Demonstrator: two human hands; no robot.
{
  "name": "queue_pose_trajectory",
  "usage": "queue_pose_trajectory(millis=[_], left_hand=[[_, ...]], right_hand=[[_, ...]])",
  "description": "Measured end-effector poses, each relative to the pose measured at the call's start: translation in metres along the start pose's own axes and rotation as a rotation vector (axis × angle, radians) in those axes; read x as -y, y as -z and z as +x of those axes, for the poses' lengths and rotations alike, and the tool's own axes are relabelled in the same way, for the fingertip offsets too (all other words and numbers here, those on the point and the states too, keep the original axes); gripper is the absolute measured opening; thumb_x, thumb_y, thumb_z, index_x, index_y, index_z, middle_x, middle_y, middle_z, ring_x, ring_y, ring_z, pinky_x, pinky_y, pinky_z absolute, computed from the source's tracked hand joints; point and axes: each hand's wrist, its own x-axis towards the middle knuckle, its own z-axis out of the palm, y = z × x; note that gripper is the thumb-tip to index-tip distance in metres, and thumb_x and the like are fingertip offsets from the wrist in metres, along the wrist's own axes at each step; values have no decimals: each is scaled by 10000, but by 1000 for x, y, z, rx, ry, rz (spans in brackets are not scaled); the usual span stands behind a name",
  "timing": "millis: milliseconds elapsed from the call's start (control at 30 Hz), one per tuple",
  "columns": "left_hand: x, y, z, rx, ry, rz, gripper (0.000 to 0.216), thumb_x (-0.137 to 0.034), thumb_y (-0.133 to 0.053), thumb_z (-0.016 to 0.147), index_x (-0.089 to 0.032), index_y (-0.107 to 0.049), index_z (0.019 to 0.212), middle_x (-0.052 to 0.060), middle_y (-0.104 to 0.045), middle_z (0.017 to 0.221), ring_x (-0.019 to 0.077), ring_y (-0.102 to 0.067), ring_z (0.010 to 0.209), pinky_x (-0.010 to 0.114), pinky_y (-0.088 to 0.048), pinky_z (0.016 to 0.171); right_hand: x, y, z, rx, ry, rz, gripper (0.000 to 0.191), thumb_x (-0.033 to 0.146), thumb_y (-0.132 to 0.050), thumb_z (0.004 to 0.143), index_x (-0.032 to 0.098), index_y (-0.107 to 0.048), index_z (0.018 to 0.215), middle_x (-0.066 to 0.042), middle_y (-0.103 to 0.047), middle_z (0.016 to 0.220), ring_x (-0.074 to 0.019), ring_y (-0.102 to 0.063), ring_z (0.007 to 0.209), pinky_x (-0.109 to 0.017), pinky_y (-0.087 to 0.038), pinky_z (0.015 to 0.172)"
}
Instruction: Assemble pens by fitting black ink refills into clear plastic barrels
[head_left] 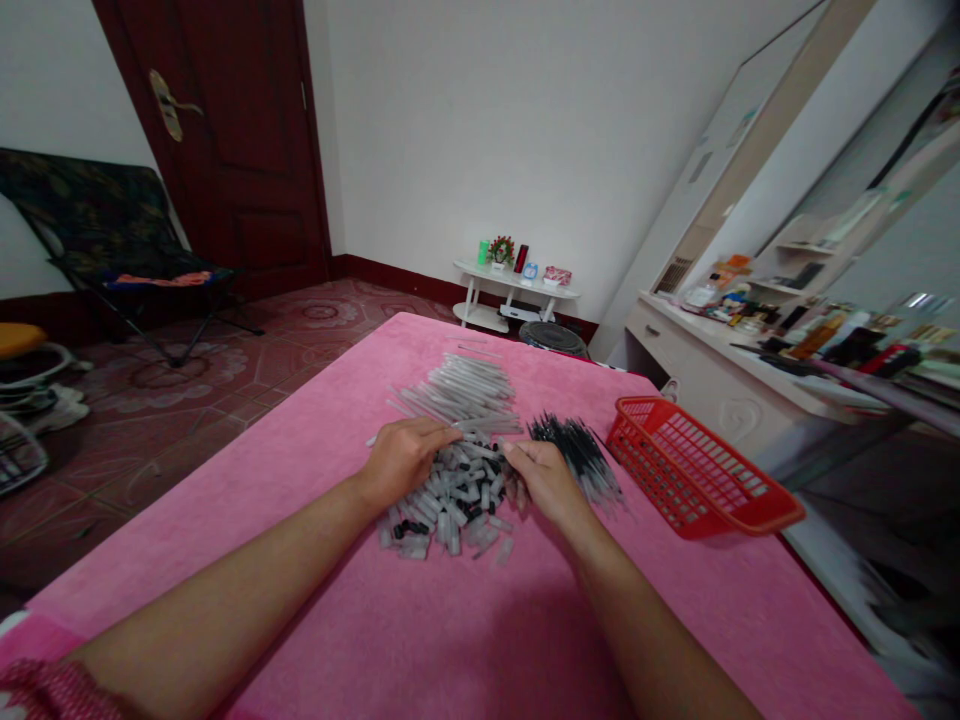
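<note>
On the pink-covered table, a heap of small clear and black caps [450, 500] lies between my hands. My left hand [405, 455] is over the heap's left side, its fingers pinched together near the lower edge of a pile of clear pen barrels [469, 390]. At the heap's right edge, my right hand [540, 475] is closed with thumb and forefinger together. The fingertips of both hands nearly face each other; whatever they grip is too small to make out. A bunch of dark-tipped pen refills [577, 455] lies just beyond my right hand.
A red plastic basket [697, 465] stands at the table's right edge. The pink cloth [360, 620] covers the tabletop. Beyond are a low white stand [480, 275], a cluttered dresser [735, 350] to the right, and a folding chair [97, 220] by the dark red door [232, 130].
</note>
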Motion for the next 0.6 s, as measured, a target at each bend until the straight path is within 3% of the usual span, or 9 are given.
queue_pose_trajectory(millis=[100,200,300,467,600], left_hand=[[5,-2,3,-156,208,-283,291,-104,-503,779,-202,-662,1002,57,-709,953,189,-653,894,306,-500,812],[8,-1,9,-401,487,-702,148,-223,-590,784,-167,-620,917,73,-707,924,199,-663,896,328,-503,850],[11,0,14,-538,656,-1061,258,-290,-699,715,-153,-569,891,72,-698,926,201,-670,888,336,-521,823],[16,-2,14,-566,876,-1339,360,-301,-790,623,-147,-564,858,16,-673,846,147,-663,823,246,-549,702],[13,-2,15,-523,903,-1380,391,-300,-822,575,-139,-590,846,-13,-656,792,97,-634,666,218,-554,626]], right_hand=[[6,10,-6,34,80,-252,350,433,-527,795,172,-539,561,21,-546,460,-101,-486,398,-200,-304,421],[14,17,-13,65,159,-582,79,249,-708,619,193,-652,618,21,-624,582,-116,-552,545,-201,-286,483],[20,12,-18,134,128,-773,123,143,-727,560,228,-697,645,15,-658,636,-132,-573,582,-214,-267,500],[25,-1,-23,183,154,-976,223,30,-645,570,211,-698,689,-49,-696,718,-189,-615,684,-239,-256,529],[24,7,-27,192,242,-946,317,14,-547,592,202,-696,798,-49,-691,729,-174,-602,672,-233,-264,534]])
